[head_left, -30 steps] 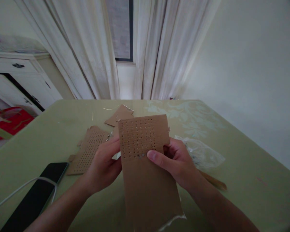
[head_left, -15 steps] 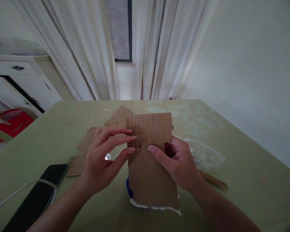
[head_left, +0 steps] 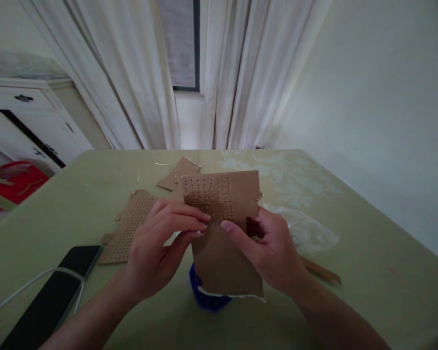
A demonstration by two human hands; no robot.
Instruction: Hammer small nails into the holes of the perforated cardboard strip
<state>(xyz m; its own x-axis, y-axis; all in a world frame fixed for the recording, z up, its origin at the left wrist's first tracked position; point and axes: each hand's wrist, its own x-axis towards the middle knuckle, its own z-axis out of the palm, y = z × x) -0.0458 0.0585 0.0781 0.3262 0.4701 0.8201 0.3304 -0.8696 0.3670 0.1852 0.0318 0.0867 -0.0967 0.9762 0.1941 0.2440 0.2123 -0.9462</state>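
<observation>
I hold a brown cardboard sheet (head_left: 224, 257) upright over the green table (head_left: 368, 253); its upper part is punched with rows of small holes. My right hand (head_left: 273, 250) grips its right edge, thumb pressed on the front just below the holes. My left hand (head_left: 160, 243) is at the sheet's left edge, fingertips pinched together against the lowest row of holes; what they pinch is too small to make out. A blue object (head_left: 206, 299) shows under the sheet's bottom edge.
A second perforated cardboard piece (head_left: 129, 228) lies left, with cardboard scraps (head_left: 178, 175) behind. A black phone (head_left: 54, 291) with a white cable sits at the near left. A clear plastic bag (head_left: 302, 231) and a wooden stick (head_left: 321, 272) lie right. A white cabinet stands far left.
The sheet has been lowered and drawn away, uncovering the blue object. My left hand came from behind the sheet's left edge to its front and pinched its fingertips at the holes.
</observation>
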